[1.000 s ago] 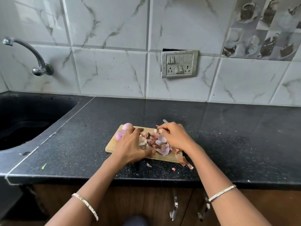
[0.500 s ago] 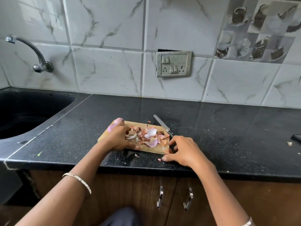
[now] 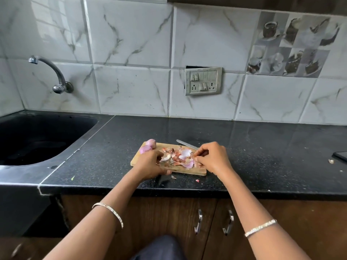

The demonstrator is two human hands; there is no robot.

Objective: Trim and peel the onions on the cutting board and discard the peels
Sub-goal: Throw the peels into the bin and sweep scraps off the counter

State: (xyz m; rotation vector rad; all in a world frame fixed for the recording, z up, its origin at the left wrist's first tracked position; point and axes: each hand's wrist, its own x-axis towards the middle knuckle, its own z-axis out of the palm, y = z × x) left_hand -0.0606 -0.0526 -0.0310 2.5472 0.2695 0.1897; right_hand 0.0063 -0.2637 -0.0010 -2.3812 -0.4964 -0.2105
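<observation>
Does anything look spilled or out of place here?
Yes: onion peel scraps lie off the cutting board on the counter by its front edge, and the wall switch plate has a dark gap above it.

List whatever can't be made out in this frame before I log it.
- Head view: the steel knife shows only its blade; the right hand covers the handle.
- Whether that hand's grip pinches any pink onion peels: too small to tell.
- The left hand hides the rectangular wooden cutting board's near-left corner and whatever its grip holds.
- The flat dark object is cut off by the right edge.
</observation>
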